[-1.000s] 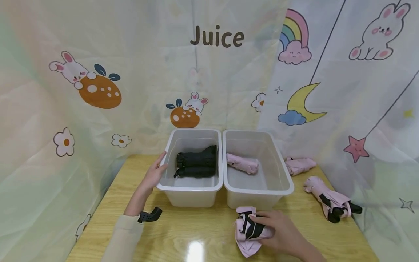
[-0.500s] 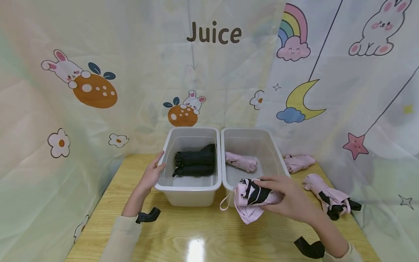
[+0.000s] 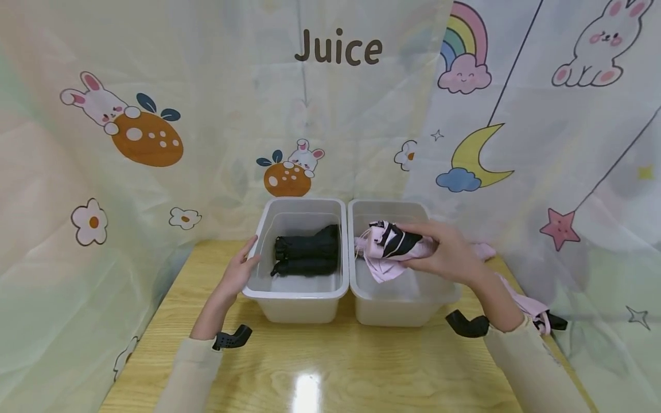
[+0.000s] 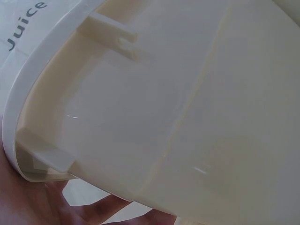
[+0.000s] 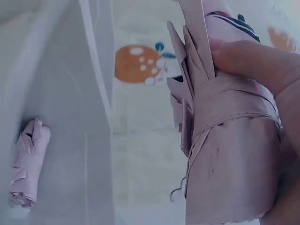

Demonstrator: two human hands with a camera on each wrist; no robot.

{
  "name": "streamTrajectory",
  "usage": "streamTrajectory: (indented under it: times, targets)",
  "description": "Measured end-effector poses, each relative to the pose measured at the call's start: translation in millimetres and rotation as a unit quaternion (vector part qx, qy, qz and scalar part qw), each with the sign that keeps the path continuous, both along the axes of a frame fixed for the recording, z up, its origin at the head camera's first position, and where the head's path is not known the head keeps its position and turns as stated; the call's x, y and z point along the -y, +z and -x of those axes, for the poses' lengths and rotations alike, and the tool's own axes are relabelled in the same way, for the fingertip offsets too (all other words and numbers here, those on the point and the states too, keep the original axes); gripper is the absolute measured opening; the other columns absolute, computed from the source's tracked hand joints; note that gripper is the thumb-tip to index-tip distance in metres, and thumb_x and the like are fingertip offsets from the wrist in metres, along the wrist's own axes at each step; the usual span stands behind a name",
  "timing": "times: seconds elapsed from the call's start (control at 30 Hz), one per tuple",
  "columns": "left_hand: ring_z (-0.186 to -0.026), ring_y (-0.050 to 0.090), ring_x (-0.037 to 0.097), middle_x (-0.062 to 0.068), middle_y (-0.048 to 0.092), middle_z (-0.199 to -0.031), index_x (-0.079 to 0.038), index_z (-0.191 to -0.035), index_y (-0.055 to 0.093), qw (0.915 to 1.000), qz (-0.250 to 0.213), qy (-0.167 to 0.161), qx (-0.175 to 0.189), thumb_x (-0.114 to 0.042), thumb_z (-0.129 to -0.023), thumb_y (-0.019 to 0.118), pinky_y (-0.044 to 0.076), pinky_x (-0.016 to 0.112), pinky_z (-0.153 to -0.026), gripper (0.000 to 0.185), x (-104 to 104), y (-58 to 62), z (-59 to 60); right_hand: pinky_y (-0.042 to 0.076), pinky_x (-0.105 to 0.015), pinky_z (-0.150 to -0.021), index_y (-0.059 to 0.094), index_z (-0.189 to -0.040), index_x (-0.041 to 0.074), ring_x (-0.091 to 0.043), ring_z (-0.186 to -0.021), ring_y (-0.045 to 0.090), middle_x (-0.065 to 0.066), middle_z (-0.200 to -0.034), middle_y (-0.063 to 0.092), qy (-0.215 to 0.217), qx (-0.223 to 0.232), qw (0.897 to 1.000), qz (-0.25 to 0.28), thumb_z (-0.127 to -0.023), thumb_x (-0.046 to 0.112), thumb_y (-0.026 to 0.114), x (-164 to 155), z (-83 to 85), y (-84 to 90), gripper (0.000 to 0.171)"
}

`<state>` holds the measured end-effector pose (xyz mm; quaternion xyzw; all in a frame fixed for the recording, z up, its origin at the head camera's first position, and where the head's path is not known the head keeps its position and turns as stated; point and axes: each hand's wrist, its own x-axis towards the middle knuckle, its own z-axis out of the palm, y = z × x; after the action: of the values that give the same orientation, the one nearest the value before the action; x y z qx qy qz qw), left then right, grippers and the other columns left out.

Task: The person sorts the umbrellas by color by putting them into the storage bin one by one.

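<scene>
Only our right wrist view shows the rolled pink umbrella (image 5: 27,166) lying in the right bin (image 3: 444,295); our right hand (image 3: 449,252) grip pinches the pink folded umbrella (image 3: 395,246) above it, left hand (image 3: 238,272) spread on the left bin (image 3: 294,295).

The word "Juice" stands in dark brown letters on the pale printed cartoon backdrop cloth (image 3: 330,115) hanging behind the wooden table, above the 2 white plastic bins. In the left wrist view the same word shows at the top left corner, tilted and partly cut off.
</scene>
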<state>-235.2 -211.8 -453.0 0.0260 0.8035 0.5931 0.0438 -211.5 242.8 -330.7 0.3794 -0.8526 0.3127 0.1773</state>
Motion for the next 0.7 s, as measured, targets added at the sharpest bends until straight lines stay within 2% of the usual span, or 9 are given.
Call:
streamTrajectory:
  times: [0.13,0.27,0.4,0.47,0.7]
  targets:
    - [-0.126,0.043,0.047,0.021,0.018,-0.157,-0.029,-0.157,0.015,1.0,-0.003,0.001,0.0,-0.026,-0.105,0.041,0.049,0.052,-0.087,0.059,0.6,3.5,0.6,0.045,-0.026,-0.082,0.066,-0.126,0.009,-0.019,-0.102,0.059,-0.006,-0.12,0.067,-0.042,0.054,0.998,0.01,-0.064,0.016,0.093,1.6,30.8,3.9,0.068]
    - [-0.126,0.043,0.048,0.022,0.016,-0.157,-0.028,-0.158,0.013,1.0,-0.008,-0.002,0.001,-0.025,-0.105,0.041,0.049,0.051,-0.087,0.059,1.8,6.6,2.2,0.046,-0.036,-0.088,0.064,-0.131,0.015,-0.019,-0.11,0.056,-0.006,-0.127,0.063,-0.082,0.114,0.99,0.015,-0.067,0.024,0.091,3.5,62.9,-0.3,0.07]
    - [-0.128,0.04,0.047,0.021,0.014,-0.158,-0.026,-0.158,0.012,0.9999,-0.012,-0.005,0.006,-0.024,-0.105,0.04,0.049,0.051,-0.088,0.059,0.9,7.5,3.1,0.042,-0.044,-0.097,0.058,-0.137,0.018,-0.024,-0.121,0.052,-0.009,-0.134,0.058,-0.095,0.146,0.985,0.007,-0.07,0.026,0.089,2.9,92.7,-15.8,0.074]
    - [-0.128,0.04,0.047,0.02,0.013,-0.159,-0.026,-0.158,0.012,0.9999,-0.012,-0.004,0.009,-0.024,-0.105,0.04,0.048,0.051,-0.088,0.059,0.0,6.6,3.0,0.041,-0.045,-0.099,0.056,-0.14,0.017,-0.027,-0.124,0.05,-0.011,-0.135,0.056,-0.093,0.146,0.985,-0.008,-0.072,0.024,0.089,2.3,105.0,-25.1,0.076]
    - [-0.125,0.044,0.046,0.021,0.018,-0.157,-0.028,-0.157,0.014,1.0,-0.005,-0.003,0.006,-0.025,-0.105,0.042,0.051,0.048,-0.085,0.06,-1.0,1.3,0.6,0.038,-0.044,-0.102,0.054,-0.141,0.016,-0.026,-0.121,0.05,-0.011,-0.138,0.054,-0.099,0.187,0.977,-0.025,-0.073,0.021,0.087,4.8,135.0,-51.2,0.076]
